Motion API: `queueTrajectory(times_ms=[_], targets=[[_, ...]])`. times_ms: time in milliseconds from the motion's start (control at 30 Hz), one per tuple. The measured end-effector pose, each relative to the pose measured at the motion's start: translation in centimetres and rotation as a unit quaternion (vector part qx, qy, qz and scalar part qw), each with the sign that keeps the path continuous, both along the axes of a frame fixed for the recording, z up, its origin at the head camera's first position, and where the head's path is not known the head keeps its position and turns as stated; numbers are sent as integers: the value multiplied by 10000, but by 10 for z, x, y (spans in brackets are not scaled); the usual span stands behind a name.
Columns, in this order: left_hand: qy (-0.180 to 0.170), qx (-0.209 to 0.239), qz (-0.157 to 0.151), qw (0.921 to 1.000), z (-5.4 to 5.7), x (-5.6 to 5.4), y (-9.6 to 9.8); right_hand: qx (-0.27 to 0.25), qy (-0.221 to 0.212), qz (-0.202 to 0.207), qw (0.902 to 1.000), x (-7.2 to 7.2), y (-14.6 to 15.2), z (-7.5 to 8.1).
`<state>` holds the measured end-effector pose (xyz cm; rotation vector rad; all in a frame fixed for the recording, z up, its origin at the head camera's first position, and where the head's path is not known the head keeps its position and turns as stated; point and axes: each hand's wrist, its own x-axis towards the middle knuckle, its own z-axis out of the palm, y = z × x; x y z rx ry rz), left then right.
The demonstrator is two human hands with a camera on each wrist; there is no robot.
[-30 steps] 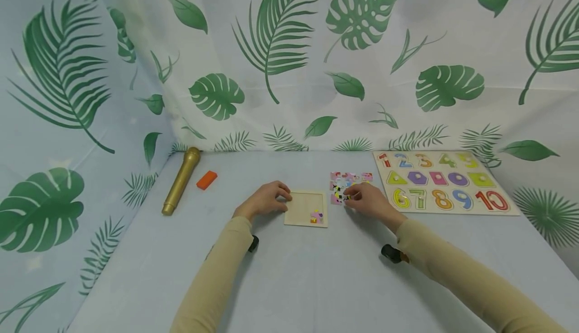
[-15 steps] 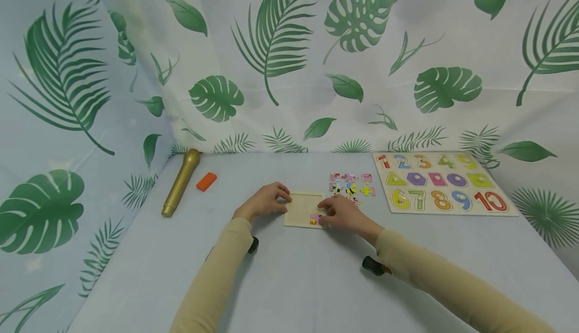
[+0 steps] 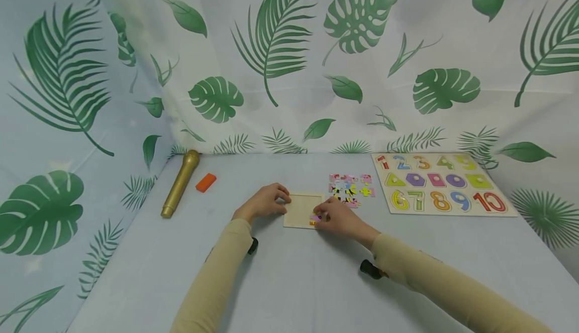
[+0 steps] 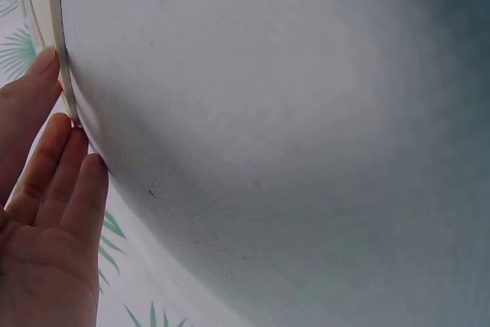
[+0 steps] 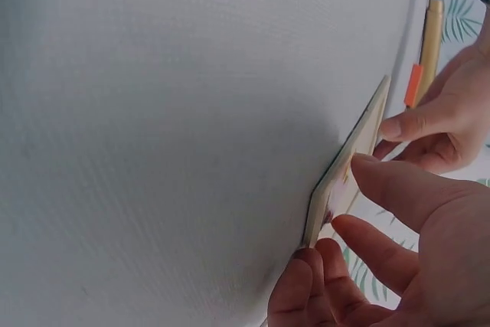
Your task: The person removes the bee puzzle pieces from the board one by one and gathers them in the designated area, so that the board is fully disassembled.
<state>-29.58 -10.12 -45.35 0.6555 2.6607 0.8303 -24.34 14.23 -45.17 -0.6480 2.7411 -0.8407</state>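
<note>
A square wooden puzzle tray (image 3: 297, 211) lies on the table between both hands. My left hand (image 3: 267, 201) holds its left side; in the left wrist view the thumb (image 4: 44, 65) touches the tray's edge and the fingers are at its corner. My right hand (image 3: 339, 217) is over the tray's lower right corner, thumb and index finger pinching a small puzzle piece (image 5: 332, 203), mostly hidden by the fingers. Its other fingers lie against the tray's outer edge. Pink and orange printed pieces (image 3: 313, 218) show at that corner beside the fingertips.
Several loose jigsaw pieces (image 3: 350, 185) lie behind the right hand. A number-and-shape puzzle board (image 3: 425, 192) lies at the right. On the left are a gold microphone (image 3: 181, 185) and an orange block (image 3: 206, 183). Leaf-printed cloth (image 3: 289, 62) stands behind the table.
My right hand has moved left from the loose pieces to the tray's right corner, bringing a piece, and shifted slightly there. My left hand has stayed at the tray's left side.
</note>
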Motion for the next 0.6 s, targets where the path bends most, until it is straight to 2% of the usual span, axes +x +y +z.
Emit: queueTrajectory(times_ms=[200,467,600], targets=[[15,-33,0,10000,-1,0,0,78,153,69,9998,1,-1,-3],[104,25,-20,9999,0,1,1,-42,-359,-275,9990,-2,-1,-2],[89,40,-13,10000,0,1,1,-7,-375,-318,9988,-3,-3,-3]])
